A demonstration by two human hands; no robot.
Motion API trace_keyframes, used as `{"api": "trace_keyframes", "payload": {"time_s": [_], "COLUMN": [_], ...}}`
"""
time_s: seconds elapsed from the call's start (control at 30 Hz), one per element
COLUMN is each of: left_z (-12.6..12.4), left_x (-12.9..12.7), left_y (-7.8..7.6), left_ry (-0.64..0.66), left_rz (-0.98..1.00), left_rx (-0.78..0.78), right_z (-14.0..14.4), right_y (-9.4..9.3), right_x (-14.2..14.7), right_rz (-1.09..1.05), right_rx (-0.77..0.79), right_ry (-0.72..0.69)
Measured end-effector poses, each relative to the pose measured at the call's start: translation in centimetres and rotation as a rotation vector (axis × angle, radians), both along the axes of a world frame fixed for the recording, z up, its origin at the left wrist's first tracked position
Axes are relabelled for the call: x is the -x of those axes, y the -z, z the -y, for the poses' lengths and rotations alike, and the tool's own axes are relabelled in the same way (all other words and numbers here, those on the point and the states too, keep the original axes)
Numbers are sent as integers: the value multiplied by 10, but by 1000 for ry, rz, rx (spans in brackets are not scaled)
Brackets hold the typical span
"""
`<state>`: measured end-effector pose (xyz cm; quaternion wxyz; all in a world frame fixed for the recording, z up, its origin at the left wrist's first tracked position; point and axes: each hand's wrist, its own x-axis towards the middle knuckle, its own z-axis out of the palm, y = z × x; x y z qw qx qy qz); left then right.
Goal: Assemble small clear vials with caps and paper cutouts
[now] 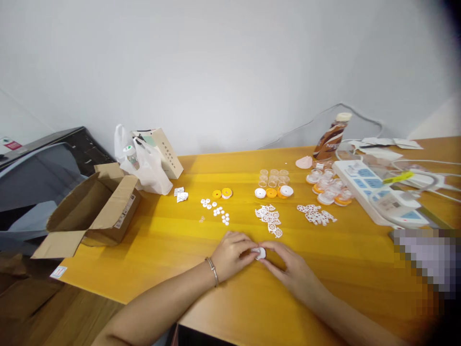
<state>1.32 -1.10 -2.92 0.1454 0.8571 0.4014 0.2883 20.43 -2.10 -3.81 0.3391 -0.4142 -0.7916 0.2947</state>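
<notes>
Left of the small white disc, the left hand pinches its edge; on its other side the right hand pinches it too, so both grip it just above the table. It looks like a cap, though it is too small to be sure. Beyond the disc lie white cut-outs; a slipping fingertip could flick the disc into them.
</notes>
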Motion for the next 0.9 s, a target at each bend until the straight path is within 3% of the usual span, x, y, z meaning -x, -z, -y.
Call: {"api": "trace_keyframes", "payload": {"time_s": [0.3,0.9], "left_z": [7,10], "left_x": [9,8], "left_y": [-5,-6], "left_ry": [87,68], "left_rz": [-102,-223], "left_rx": [-46,-154], "right_z": [-1,-3], "right_y": [1,10], "right_x": [-2,-3], "right_rz": [16,67], "right_rx": [-85,-248], "right_ry": [-19,-64]}}
